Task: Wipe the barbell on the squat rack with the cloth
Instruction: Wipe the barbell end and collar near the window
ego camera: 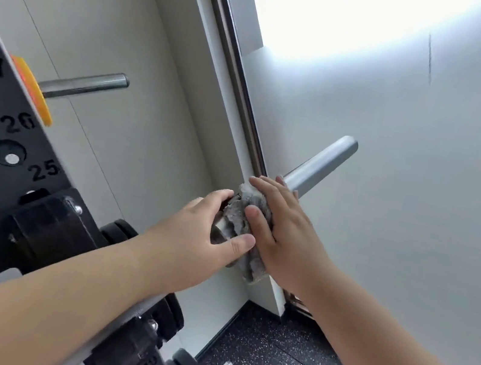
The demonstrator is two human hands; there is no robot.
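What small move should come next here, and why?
Probably slide the grey cloth outward along the barbell sleeve toward its bare end: the left hand grips the cloth round the sleeve, the right hand presses it, and the stretch beyond is uncovered.

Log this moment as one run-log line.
phase: wipe | cloth: on barbell sleeve | left hand: grips cloth | right hand: presses cloth, fingers straight
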